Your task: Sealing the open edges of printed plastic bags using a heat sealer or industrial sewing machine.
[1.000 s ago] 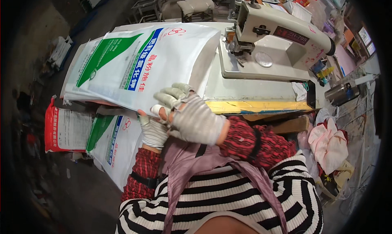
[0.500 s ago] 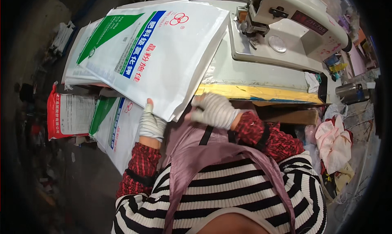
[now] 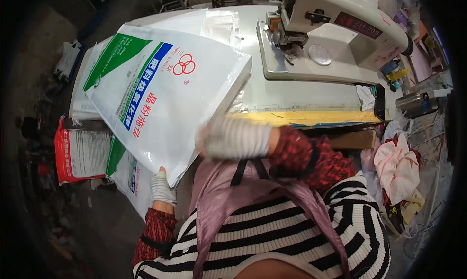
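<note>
A large white plastic bag with green and blue printed areas lies slanted across the left of the table, over other white bags. My left hand, in a pale striped fingerless glove, pinches the bag's near corner with the thumb on top. My right hand, gloved the same way, is at the bag's right edge near that end. Motion smears its fingers, so whether they grip the edge cannot be made out.
A cream sewing machine stands at the table's right rear. Yellow tape runs along the near table edge. Lower left hang a red-and-white bag and another printed bag. A metal cup and pink cloth are at right.
The bag's near end has come toward me and to the left with my left hand. My right hand has moved left to the bag's edge.
</note>
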`<move>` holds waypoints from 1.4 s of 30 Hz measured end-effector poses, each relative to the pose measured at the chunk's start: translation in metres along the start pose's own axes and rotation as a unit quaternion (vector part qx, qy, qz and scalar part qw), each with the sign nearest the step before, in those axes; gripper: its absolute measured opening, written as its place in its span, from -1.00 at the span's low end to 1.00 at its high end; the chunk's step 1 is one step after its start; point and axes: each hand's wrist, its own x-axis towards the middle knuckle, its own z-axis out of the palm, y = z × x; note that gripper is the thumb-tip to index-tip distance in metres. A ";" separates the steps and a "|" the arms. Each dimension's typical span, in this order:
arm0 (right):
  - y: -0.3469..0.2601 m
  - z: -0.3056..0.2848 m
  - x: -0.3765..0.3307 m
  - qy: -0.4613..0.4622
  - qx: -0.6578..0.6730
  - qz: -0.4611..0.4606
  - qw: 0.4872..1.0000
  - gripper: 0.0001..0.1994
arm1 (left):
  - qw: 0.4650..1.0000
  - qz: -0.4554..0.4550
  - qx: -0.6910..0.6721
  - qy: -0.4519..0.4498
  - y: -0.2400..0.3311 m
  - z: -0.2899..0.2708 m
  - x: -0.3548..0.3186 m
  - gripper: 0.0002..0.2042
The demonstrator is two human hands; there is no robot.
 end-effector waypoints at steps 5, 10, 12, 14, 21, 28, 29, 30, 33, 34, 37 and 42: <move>0.068 -0.052 0.005 0.246 -0.154 0.393 0.872 -0.64 | 0.983 -0.096 -0.078 0.133 -0.013 -0.008 -0.026 -0.48; 0.123 -0.003 -0.030 0.125 -0.149 0.458 0.868 -0.70 | 0.970 -0.106 -0.173 0.131 -0.016 -0.016 -0.035 -0.57; 0.124 -0.004 -0.033 0.107 -0.176 0.464 0.862 -0.72 | 0.966 -0.129 -0.166 0.150 -0.012 -0.013 -0.039 -0.56; 0.098 -0.012 -0.013 0.064 -0.182 0.488 0.851 -0.71 | 0.954 -0.104 -0.270 0.077 -0.014 -0.009 -0.052 -0.53; 0.085 0.017 -0.047 0.094 -0.033 0.445 0.890 -0.57 | 0.986 0.088 0.020 0.140 -0.042 -0.028 -0.082 -0.60; 0.015 0.080 0.052 -0.028 0.047 0.220 0.974 -0.60 | 0.870 -0.022 0.343 0.354 -0.121 -0.142 -0.144 -0.64; 0.011 0.092 0.067 -0.020 0.069 0.179 0.981 -0.59 | 0.855 -0.086 0.372 0.350 -0.125 -0.145 -0.154 -0.64; 0.022 0.112 0.079 -0.001 0.067 0.114 0.991 -0.67 | 0.855 -0.090 0.373 0.349 -0.133 -0.147 -0.158 -0.64; 0.010 0.120 0.135 -0.149 0.299 0.276 0.901 -0.73 | 0.888 -0.190 0.229 0.350 -0.162 -0.157 -0.163 -0.60; 0.021 0.132 0.147 -0.153 0.338 0.305 0.877 -0.76 | 0.885 -0.204 0.177 0.379 -0.171 -0.160 -0.157 -0.61; 0.047 0.166 0.154 -0.120 0.351 0.334 0.867 -0.80 | 0.879 -0.243 0.112 0.395 -0.177 -0.165 -0.133 -0.65; 0.128 0.260 0.112 -0.063 0.075 0.382 0.919 -0.73 | 0.897 -0.325 0.041 0.296 -0.160 -0.162 -0.097 -0.67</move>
